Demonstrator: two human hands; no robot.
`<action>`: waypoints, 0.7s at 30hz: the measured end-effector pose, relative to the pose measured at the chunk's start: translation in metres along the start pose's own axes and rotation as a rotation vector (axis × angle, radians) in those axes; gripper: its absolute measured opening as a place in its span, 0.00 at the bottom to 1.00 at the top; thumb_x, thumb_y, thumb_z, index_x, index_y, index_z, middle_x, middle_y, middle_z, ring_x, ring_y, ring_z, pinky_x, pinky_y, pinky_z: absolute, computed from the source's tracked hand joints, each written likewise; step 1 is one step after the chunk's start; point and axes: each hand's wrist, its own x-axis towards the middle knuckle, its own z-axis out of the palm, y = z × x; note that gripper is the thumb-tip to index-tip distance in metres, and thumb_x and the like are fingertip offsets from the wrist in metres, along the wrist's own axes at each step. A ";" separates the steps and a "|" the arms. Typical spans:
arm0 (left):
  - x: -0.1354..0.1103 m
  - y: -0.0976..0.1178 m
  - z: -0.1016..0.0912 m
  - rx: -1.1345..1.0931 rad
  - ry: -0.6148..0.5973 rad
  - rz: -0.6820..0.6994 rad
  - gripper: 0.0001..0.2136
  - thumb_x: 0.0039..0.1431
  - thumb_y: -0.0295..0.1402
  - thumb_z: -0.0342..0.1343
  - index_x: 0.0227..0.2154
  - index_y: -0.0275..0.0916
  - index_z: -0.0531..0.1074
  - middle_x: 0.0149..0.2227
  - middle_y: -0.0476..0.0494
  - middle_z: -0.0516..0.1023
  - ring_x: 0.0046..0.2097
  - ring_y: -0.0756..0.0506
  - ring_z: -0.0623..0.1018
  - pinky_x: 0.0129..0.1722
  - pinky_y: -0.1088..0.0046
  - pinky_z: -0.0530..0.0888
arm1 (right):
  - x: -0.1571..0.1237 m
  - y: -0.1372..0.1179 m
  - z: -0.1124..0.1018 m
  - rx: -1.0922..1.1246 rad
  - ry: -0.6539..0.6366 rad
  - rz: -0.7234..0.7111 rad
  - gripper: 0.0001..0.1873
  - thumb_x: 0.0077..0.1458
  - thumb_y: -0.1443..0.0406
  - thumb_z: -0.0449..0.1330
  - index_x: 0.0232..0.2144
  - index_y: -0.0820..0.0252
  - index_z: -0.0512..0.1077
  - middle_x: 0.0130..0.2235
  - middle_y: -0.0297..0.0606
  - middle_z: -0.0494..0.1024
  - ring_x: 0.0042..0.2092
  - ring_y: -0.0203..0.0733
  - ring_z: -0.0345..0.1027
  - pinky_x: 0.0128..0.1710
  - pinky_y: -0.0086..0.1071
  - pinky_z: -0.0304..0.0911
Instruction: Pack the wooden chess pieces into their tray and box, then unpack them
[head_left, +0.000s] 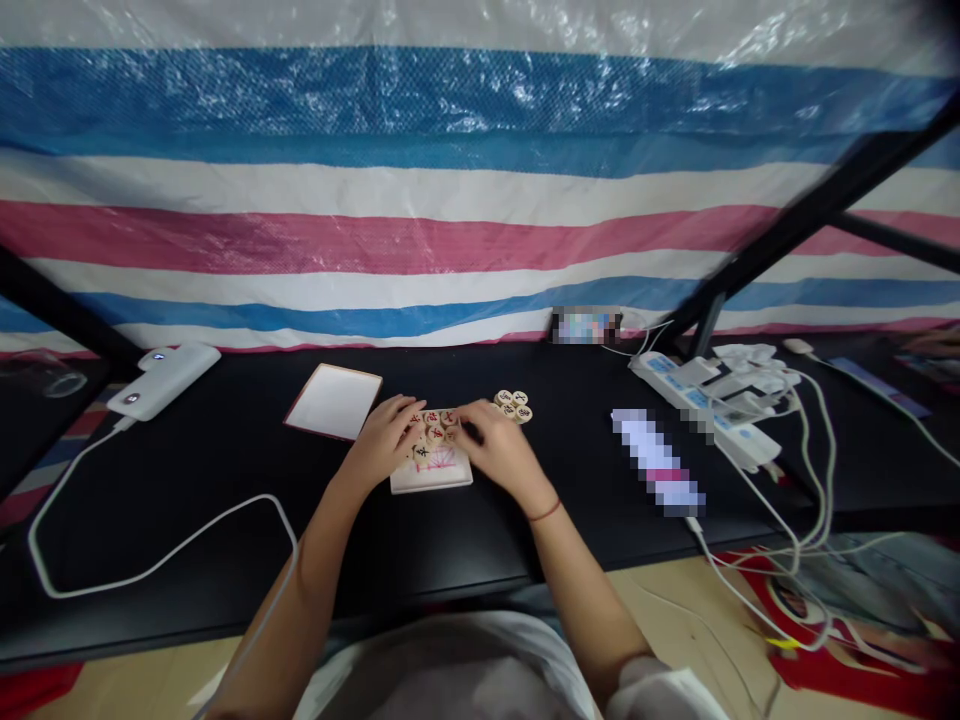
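Note:
Round wooden Chinese chess pieces with red and black characters lie bunched on a small cream board printed with red lines. My left hand rests its fingertips on the left of this bunch. My right hand curls down at its right edge, and the fingertips are partly hidden, so I cannot tell whether they pinch a piece. A small group of similar pieces lies on the black table just beyond my right hand.
A white pad with a brown border lies left of the board. A white power bank trails a cable to the left. On the right are a blurred flat object, a white power strip and tangled cables. A striped tarpaulin hangs behind the table.

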 end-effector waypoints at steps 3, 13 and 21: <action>0.001 0.009 0.000 0.037 -0.013 0.025 0.18 0.65 0.38 0.50 0.55 0.41 0.68 0.55 0.38 0.71 0.60 0.38 0.67 0.60 0.52 0.64 | 0.019 0.027 -0.021 -0.204 0.127 0.296 0.12 0.59 0.66 0.54 0.43 0.59 0.74 0.46 0.44 0.75 0.42 0.44 0.72 0.41 0.33 0.64; 0.006 0.024 -0.011 -0.006 0.065 0.122 0.13 0.64 0.37 0.51 0.48 0.41 0.73 0.46 0.40 0.77 0.51 0.41 0.73 0.54 0.58 0.69 | 0.067 0.069 -0.026 -0.441 -0.349 0.533 0.16 0.50 0.61 0.64 0.42 0.59 0.77 0.42 0.47 0.80 0.44 0.50 0.74 0.39 0.33 0.65; 0.007 0.023 -0.013 -0.025 0.120 0.099 0.11 0.64 0.36 0.50 0.44 0.41 0.75 0.40 0.42 0.78 0.45 0.43 0.76 0.49 0.61 0.71 | 0.064 0.064 -0.033 -0.346 -0.225 0.460 0.15 0.51 0.64 0.64 0.43 0.60 0.76 0.40 0.45 0.81 0.44 0.49 0.75 0.42 0.34 0.66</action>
